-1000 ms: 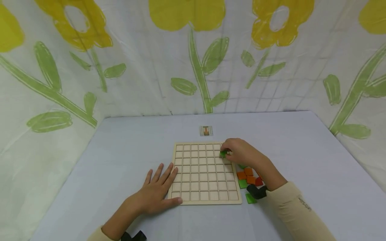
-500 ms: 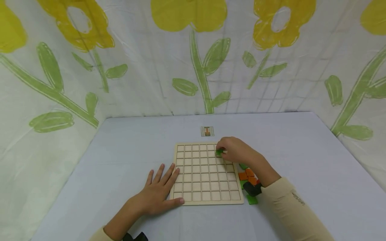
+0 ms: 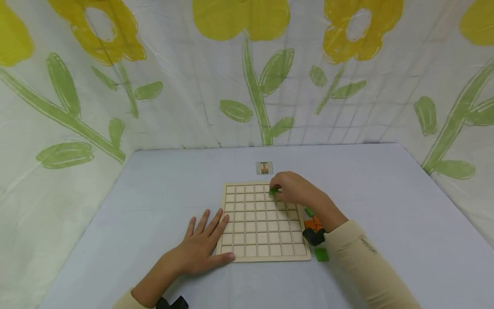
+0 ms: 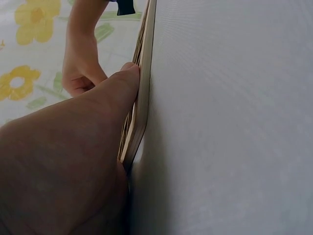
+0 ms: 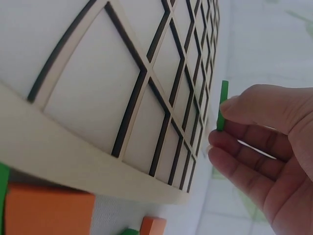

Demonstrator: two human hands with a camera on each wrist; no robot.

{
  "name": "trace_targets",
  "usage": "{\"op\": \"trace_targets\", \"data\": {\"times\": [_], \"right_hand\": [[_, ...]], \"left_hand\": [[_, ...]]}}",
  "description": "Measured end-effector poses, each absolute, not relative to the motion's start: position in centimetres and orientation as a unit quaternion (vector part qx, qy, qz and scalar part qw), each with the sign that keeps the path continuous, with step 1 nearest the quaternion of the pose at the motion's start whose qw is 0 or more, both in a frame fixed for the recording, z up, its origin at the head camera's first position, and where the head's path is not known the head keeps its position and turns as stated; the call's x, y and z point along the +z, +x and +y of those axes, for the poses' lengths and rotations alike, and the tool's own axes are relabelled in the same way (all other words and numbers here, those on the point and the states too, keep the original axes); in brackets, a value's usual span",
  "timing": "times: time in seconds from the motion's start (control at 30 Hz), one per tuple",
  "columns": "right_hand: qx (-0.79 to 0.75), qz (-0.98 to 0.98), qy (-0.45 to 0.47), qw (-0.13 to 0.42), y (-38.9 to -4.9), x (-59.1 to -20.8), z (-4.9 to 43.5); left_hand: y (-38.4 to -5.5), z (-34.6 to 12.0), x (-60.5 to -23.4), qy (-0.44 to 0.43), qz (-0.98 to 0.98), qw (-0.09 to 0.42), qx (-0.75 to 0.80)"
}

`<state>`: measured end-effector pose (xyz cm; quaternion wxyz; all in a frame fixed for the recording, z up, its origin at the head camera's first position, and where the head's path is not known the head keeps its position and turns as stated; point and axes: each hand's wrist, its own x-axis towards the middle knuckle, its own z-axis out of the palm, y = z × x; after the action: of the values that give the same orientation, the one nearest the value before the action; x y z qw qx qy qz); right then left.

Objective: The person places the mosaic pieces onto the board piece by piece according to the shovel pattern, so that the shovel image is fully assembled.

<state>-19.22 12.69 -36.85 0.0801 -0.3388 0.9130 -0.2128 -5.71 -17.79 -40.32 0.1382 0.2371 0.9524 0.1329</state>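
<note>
A pale wooden grid board [image 3: 255, 226] with square cells lies flat on the table. My right hand [image 3: 295, 189] pinches a green square tile [image 3: 273, 191] between thumb and fingers over the board's far rows. In the right wrist view that green tile [image 5: 222, 105] stands edge-on, held by the thumb and fingertips above the grid. My left hand [image 3: 200, 253] lies spread at the board's left side, fingers straight, with fingertips and thumb on its edge. In the left wrist view the thumb [image 4: 128, 73] rests on the board's rim [image 4: 143, 93].
Right of the board lie orange tiles [image 3: 310, 224] and green tiles [image 3: 321, 254], partly hidden by the right wrist's black camera [image 3: 314, 237]. A small pattern card [image 3: 264, 168] lies beyond the board's far edge. A flower-printed cloth [image 3: 173, 86] hangs behind the table.
My right hand has moved left along the board's far rows with the green tile still pinched. My left hand has stayed at the board's left side.
</note>
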Motion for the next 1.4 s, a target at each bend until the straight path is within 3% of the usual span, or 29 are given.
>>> {"op": "trace_targets", "data": {"times": [0.93,1.4], "right_hand": [[-0.19,0.904,-0.378,0.069,-20.6,-37.0,9.4],[-0.193,0.909,-0.358,0.091,-21.1,-36.9,7.4]], "left_hand": [[-6.0,-18.0,-40.7,0.237,0.952,0.146,0.128],[-5.9,-18.0,-40.6,0.235,0.951,0.149,0.134]]}}
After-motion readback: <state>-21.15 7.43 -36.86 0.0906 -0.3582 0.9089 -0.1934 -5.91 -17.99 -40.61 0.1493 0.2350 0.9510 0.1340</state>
